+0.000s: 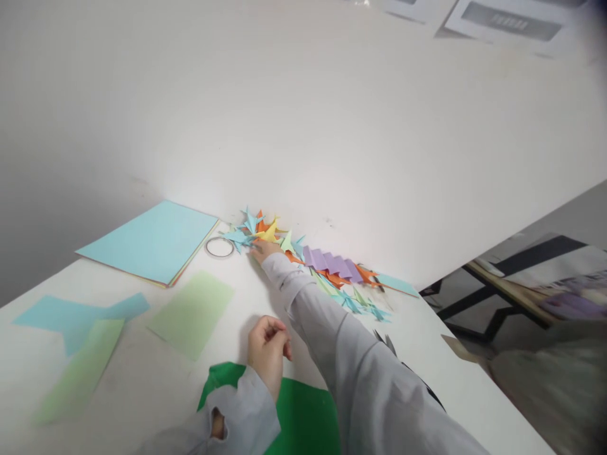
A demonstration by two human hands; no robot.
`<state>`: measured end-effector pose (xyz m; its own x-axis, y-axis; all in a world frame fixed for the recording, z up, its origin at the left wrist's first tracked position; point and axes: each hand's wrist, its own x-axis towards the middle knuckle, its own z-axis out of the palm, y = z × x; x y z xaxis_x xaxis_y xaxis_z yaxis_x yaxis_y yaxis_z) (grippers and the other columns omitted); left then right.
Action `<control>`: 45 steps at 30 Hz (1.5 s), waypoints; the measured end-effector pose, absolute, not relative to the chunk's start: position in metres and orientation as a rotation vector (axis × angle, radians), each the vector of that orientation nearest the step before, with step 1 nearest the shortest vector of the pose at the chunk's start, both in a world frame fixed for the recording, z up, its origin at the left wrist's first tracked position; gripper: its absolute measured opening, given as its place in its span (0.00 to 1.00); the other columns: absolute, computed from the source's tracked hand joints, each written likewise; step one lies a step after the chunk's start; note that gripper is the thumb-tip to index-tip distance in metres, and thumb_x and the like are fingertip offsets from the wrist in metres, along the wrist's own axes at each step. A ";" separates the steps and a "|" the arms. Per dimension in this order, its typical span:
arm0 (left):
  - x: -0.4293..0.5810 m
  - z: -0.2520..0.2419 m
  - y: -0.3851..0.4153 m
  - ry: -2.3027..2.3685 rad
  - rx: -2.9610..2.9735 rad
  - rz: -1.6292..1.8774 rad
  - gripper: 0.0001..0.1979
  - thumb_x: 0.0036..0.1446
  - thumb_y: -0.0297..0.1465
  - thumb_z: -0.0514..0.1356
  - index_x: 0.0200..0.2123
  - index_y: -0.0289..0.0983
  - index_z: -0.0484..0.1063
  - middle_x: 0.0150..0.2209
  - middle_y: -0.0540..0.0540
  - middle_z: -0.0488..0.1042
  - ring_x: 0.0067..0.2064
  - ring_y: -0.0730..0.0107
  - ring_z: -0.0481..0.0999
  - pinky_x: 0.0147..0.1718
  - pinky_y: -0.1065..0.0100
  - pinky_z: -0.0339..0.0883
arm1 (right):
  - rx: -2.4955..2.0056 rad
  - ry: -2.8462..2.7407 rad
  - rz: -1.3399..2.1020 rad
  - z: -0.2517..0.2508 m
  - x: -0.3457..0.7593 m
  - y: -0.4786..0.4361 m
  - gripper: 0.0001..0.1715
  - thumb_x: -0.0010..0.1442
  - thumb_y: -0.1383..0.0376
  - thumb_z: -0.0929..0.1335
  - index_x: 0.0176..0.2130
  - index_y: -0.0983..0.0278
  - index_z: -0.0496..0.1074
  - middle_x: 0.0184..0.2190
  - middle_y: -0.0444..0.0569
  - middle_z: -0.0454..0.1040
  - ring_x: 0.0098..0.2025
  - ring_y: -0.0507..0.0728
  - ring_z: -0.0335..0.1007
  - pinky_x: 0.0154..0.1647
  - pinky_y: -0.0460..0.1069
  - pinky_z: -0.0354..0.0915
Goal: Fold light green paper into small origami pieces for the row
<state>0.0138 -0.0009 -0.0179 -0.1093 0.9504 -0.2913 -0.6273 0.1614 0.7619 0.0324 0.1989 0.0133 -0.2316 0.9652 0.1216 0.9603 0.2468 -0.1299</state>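
My right hand (265, 249) reaches across the white table to a heap of folded paper cranes at the wall. Its fingers are at the front of the heap, beside a yellow crane (269, 231) and a light blue crane (239, 237). Whether they grip one is hidden. Nearer to me, my left hand (268, 354) is loosely closed, its fingers curled in, with nothing visible in it. Below that hand and around its cuff lies a green sheet or cloth (306, 411).
A purple pleated paper strip (332, 264) and more blue cranes (351, 302) lie rightward. Scissors (386, 341) are partly behind my right sleeve. At left are a tape roll (219, 247), a blue paper stack (152, 243), a green sheet (193, 313) and blue cut paper (80, 316).
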 end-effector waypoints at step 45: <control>0.013 -0.017 0.002 0.905 0.482 1.440 0.05 0.34 0.24 0.57 0.19 0.36 0.62 0.14 0.55 0.66 0.13 0.79 0.61 0.15 0.74 0.54 | -1.436 -2.538 -0.366 -0.001 0.049 0.111 0.24 0.58 0.52 0.58 0.50 0.57 0.65 0.57 0.56 0.56 0.56 0.66 0.51 0.49 0.60 0.51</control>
